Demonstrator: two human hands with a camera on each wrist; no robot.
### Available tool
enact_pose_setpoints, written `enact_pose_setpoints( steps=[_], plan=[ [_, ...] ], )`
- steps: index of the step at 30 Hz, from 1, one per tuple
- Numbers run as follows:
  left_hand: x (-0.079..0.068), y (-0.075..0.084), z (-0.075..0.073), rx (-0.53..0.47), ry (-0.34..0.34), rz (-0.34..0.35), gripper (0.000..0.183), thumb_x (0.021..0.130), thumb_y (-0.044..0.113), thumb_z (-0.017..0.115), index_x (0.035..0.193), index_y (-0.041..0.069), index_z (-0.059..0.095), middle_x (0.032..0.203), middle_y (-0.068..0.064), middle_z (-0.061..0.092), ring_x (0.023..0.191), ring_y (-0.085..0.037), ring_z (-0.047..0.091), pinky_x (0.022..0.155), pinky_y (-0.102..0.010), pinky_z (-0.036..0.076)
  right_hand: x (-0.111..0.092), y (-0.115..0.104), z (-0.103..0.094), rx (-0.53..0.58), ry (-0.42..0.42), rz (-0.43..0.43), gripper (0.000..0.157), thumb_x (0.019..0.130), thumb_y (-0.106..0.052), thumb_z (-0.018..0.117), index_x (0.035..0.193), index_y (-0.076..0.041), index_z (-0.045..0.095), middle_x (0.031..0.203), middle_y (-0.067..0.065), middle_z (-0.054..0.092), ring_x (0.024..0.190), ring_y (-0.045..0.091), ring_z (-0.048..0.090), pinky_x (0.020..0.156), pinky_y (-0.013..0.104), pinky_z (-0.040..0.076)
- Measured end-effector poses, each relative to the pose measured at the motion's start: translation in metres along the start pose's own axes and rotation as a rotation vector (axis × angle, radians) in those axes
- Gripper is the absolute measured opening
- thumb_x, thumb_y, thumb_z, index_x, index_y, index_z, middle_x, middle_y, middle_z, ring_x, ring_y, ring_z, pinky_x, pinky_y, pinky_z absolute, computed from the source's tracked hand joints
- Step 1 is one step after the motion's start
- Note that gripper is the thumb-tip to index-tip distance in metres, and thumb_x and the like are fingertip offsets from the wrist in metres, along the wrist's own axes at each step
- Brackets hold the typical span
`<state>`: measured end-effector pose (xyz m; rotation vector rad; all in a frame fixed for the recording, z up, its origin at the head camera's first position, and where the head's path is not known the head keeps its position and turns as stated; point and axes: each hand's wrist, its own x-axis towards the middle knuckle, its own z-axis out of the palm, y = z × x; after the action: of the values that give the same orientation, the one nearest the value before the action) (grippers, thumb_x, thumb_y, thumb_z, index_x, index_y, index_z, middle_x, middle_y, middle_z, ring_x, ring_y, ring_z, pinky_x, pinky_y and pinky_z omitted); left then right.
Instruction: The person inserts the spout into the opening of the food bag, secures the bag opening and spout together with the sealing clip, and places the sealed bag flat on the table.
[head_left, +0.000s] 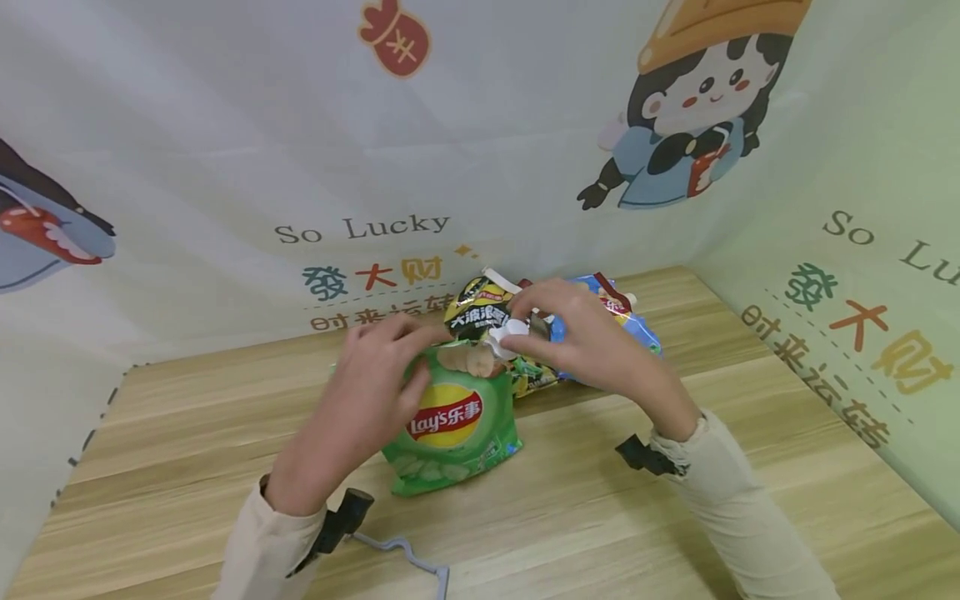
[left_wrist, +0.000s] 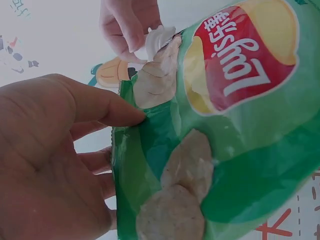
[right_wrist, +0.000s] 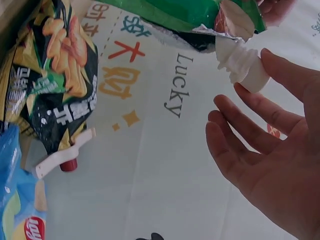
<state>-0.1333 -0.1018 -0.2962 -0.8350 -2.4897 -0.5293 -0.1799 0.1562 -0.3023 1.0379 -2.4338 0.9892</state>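
Observation:
My left hand (head_left: pixel 378 379) pinches the edge of a green Lay's chip bag (head_left: pixel 450 425), thumb in front and fingers behind, as the left wrist view (left_wrist: pixel 55 130) shows. The bag stands tilted above the table, its upper edge torn open with silvery lining. Between right thumb and index finger, my right hand (head_left: pixel 581 337) holds a white plastic pour spout (right_wrist: pixel 245 65) with a ridged side. The spout sits at the torn opening of the green bag; how far it goes inside is hidden. The other right fingers are spread loosely.
Behind stands a black-and-yellow chip bag (right_wrist: pixel 60 75) with a white bag clip (right_wrist: pixel 65 155) and dark red cap. Beside it is a blue Lay's bag (head_left: pixel 641 329) with a dark red clip. A bent grey strip (head_left: pixel 405 546) lies near the front. A printed cloth backdrop encloses the wooden table (head_left: pixel 570 517).

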Motion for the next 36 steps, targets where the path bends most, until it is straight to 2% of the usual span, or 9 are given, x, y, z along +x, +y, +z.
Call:
enact_pose_setpoints(
  steps=[5, 12, 17, 19, 22, 26, 30, 34, 36],
  plan=[
    [-0.001, -0.002, -0.003, 0.014, -0.001, -0.007, 0.029, 0.087, -0.001, 0.065, 0.113, 0.009, 0.072, 0.11, -0.008, 0.068, 0.104, -0.027, 0.062, 0.085, -0.047, 0.038, 0.001, -0.003, 0.004, 0.032, -0.011, 0.044, 0.02, 0.09, -0.029, 0.076, 0.102, -0.013, 0.071, 0.101, -0.003, 0.064, 0.09, 0.015, 0.055, 0.076, 0.035, 0.046],
    [0.0, -0.001, -0.004, 0.007, -0.016, -0.02, 0.023, 0.087, 0.001, 0.065, 0.108, 0.009, 0.071, 0.109, -0.007, 0.068, 0.103, -0.026, 0.061, 0.089, -0.048, 0.039, 0.001, -0.005, 0.003, 0.133, -0.072, 0.095, 0.02, 0.091, -0.024, 0.075, 0.106, -0.012, 0.072, 0.089, -0.004, 0.066, 0.08, 0.012, 0.059, 0.072, 0.033, 0.052],
    [0.001, 0.002, 0.001, 0.053, -0.067, -0.01, 0.024, 0.091, 0.015, 0.069, 0.113, 0.006, 0.068, 0.117, -0.01, 0.068, 0.114, -0.03, 0.059, 0.094, -0.052, 0.04, 0.001, -0.005, 0.006, 0.165, -0.137, 0.083, 0.018, 0.092, -0.022, 0.074, 0.106, -0.012, 0.071, 0.089, -0.006, 0.068, 0.079, 0.012, 0.062, 0.071, 0.034, 0.052],
    [0.002, 0.003, 0.004, 0.079, -0.079, 0.003, 0.032, 0.091, 0.023, 0.072, 0.116, 0.005, 0.068, 0.121, -0.011, 0.067, 0.119, -0.032, 0.058, 0.095, -0.052, 0.04, 0.001, -0.005, 0.008, 0.179, -0.171, 0.072, 0.018, 0.092, -0.022, 0.074, 0.106, -0.012, 0.071, 0.09, -0.006, 0.069, 0.08, 0.012, 0.064, 0.071, 0.034, 0.053],
    [0.002, 0.005, 0.007, 0.11, -0.079, 0.024, 0.036, 0.089, 0.03, 0.075, 0.114, 0.005, 0.068, 0.117, -0.011, 0.069, 0.117, -0.031, 0.059, 0.094, -0.051, 0.04, 0.001, -0.006, 0.009, 0.193, -0.224, 0.077, 0.021, 0.093, -0.023, 0.073, 0.11, -0.011, 0.07, 0.095, -0.005, 0.07, 0.086, 0.012, 0.065, 0.074, 0.033, 0.054],
    [0.002, 0.006, 0.007, 0.109, -0.067, 0.042, 0.025, 0.087, 0.023, 0.078, 0.104, 0.007, 0.07, 0.106, -0.007, 0.07, 0.103, -0.028, 0.063, 0.09, -0.049, 0.041, 0.001, -0.009, 0.01, 0.184, -0.266, 0.115, 0.025, 0.094, -0.024, 0.071, 0.115, -0.012, 0.069, 0.099, -0.005, 0.069, 0.091, 0.011, 0.063, 0.079, 0.031, 0.054],
    [0.003, 0.007, 0.007, 0.075, -0.056, 0.04, 0.014, 0.088, 0.013, 0.076, 0.094, 0.009, 0.064, 0.096, -0.004, 0.071, 0.089, -0.023, 0.065, 0.084, -0.043, 0.041, 0.002, -0.009, 0.011, 0.172, -0.272, 0.126, 0.025, 0.094, -0.023, 0.071, 0.116, -0.011, 0.068, 0.099, -0.004, 0.068, 0.092, 0.011, 0.062, 0.08, 0.032, 0.054],
    [0.004, 0.007, 0.008, 0.048, -0.065, 0.022, 0.011, 0.091, 0.009, 0.071, 0.101, 0.007, 0.065, 0.096, -0.005, 0.073, 0.088, -0.022, 0.068, 0.082, -0.04, 0.039, 0.002, -0.008, 0.012, 0.169, -0.274, 0.128, 0.024, 0.094, -0.023, 0.071, 0.115, -0.012, 0.068, 0.099, -0.005, 0.068, 0.092, 0.011, 0.062, 0.08, 0.033, 0.054],
    [0.004, 0.007, 0.009, 0.044, -0.066, 0.019, 0.016, 0.091, 0.007, 0.07, 0.107, 0.005, 0.067, 0.098, -0.008, 0.074, 0.089, -0.023, 0.069, 0.084, -0.042, 0.04, 0.002, -0.008, 0.013, 0.168, -0.272, 0.13, 0.024, 0.094, -0.023, 0.071, 0.115, -0.012, 0.068, 0.099, -0.005, 0.068, 0.092, 0.011, 0.062, 0.081, 0.034, 0.055]
  ],
)
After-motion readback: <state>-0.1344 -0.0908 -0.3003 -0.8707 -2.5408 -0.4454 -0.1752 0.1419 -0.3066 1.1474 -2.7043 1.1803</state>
